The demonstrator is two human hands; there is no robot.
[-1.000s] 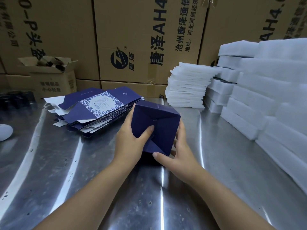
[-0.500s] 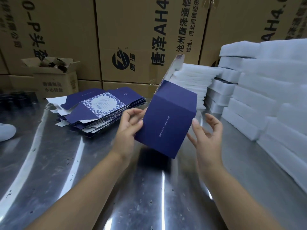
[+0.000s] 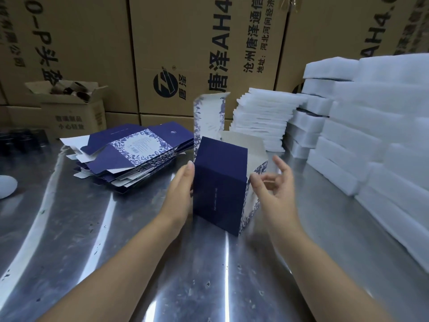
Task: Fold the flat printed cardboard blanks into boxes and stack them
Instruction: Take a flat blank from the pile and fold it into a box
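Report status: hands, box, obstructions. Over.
Left hand flat against box, right hand loose beside it. Box upright on table, top flap open. Flat blanks rear left, nothing blocking.

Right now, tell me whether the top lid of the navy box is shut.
No, the lid flap of the navy box stands upright above the open top, showing its pale inside.

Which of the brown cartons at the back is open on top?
The small carton at the far left: its top flaps are spread open, while the big cartons behind it are shut.

Left hand (image 3: 180, 194) flat, right hand (image 3: 275, 189) loosely curled
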